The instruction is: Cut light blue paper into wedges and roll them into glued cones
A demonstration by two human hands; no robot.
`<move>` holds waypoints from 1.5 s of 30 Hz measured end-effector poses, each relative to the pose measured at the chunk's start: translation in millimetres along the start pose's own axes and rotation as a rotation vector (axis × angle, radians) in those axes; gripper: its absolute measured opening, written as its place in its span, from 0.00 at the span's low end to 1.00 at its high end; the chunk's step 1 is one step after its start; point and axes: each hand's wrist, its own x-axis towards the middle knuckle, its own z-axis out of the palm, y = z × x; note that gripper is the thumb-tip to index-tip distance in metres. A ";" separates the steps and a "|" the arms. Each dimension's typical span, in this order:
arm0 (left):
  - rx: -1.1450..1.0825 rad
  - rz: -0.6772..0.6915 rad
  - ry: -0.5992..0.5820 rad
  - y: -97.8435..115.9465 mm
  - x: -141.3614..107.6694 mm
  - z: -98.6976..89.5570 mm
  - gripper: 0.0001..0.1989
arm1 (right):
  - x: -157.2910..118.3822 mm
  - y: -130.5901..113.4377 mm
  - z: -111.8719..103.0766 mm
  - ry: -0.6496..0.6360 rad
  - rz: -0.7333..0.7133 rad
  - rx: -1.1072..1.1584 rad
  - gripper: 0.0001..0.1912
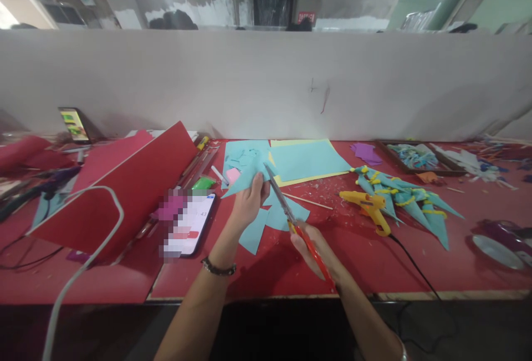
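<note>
My left hand, with a dark bracelet at the wrist, pinches a pointed light-blue paper piece above the red table. My right hand is wrapped round the red handles of long scissors, whose blades point up and left toward the paper. Below them lie cut light-blue pieces. Behind, larger light-blue sheets rest on yellow ones, and small scraps sit on another blue sheet at the left.
A yellow glue gun with a black cord and blue paper cones lie at the right, near a scrap tray. A phone, a leaning red board and a white cable are at the left.
</note>
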 end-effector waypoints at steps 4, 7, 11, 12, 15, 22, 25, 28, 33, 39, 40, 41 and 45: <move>0.123 0.047 -0.163 -7.3 -1.8 -3.4 0.25 | -0.8 -2.9 -3.5 -0.014 -0.089 -0.032 0.18; 0.143 0.061 -0.230 -8.8 -3.7 -4.3 0.25 | 1.4 -5.5 -2.4 -0.006 -0.085 0.029 0.18; 0.144 0.057 -0.261 -7.6 -4.4 -6.2 0.24 | 4.1 -6.5 0.4 0.013 -0.046 0.044 0.21; 0.137 0.061 -0.266 -8.1 -4.2 -6.6 0.23 | 4.1 -6.2 1.5 0.022 -0.036 0.050 0.21; 0.149 0.108 -0.216 -12.2 -3.2 -7.0 0.21 | 2.8 -4.2 5.5 0.048 -0.018 0.092 0.23; 0.072 0.188 -0.172 -20.5 -1.9 -4.0 0.20 | -1.2 -1.7 8.8 0.045 0.014 0.150 0.23; -0.005 0.116 -0.152 -23.7 -3.8 -1.4 0.20 | -0.5 -1.1 9.9 0.059 0.009 0.161 0.24; -0.042 0.040 -0.083 -27.6 -6.3 2.4 0.20 | 0.4 0.0 12.0 0.055 0.007 0.166 0.24; -0.181 -0.082 -0.054 -31.3 -8.1 7.6 0.22 | 0.0 1.6 14.0 0.078 0.021 0.169 0.24; -0.307 -0.128 -0.024 -33.1 -7.3 10.4 0.21 | -2.1 3.0 14.2 0.078 0.040 0.137 0.24; -0.335 -0.137 -0.001 -32.2 -6.8 11.2 0.20 | -2.3 3.4 14.4 0.078 0.045 0.140 0.24; -0.371 -0.138 0.025 -30.8 -6.1 12.0 0.19 | -2.5 3.9 14.6 0.075 0.046 0.144 0.23; -0.484 -0.082 0.165 -22.9 -2.5 13.9 0.19 | -3.0 6.3 15.6 0.028 0.009 0.129 0.23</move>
